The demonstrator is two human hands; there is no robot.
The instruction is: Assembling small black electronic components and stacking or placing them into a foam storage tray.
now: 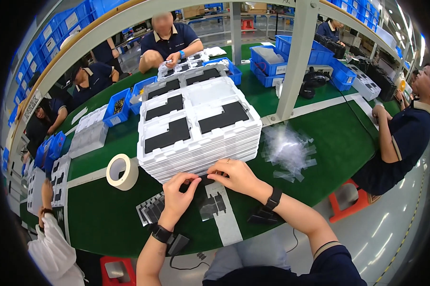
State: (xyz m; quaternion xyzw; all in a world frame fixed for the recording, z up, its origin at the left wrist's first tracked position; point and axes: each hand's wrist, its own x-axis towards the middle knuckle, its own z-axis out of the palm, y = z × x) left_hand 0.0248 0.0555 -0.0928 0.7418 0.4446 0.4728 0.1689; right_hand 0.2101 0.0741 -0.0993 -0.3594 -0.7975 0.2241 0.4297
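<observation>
In front of a stack of white plastic trays point(200, 159), both my hands pinch a small dark flat piece point(205, 181), partly covered by fingertips. My left hand point(179, 193) has thumb and forefinger closed at its left end. My right hand point(239, 178) is closed at the other end. Black L-shaped flat pieces point(224, 117) lie in the top tray's compartments; one compartment at the far right of the middle row shows bare white. Below my hands lies a clear film sheet point(213, 206) with dark shapes on it. Beside my left wrist are clear strips with black pieces point(151, 208).
A roll of cream tape point(122, 172) stands left of the stack. Loose clear film pieces point(289, 150) are heaped right of it, near a grey metal post point(295, 62). Blue bins point(117, 107) line the green table point(329, 152). Several co-workers sit around it.
</observation>
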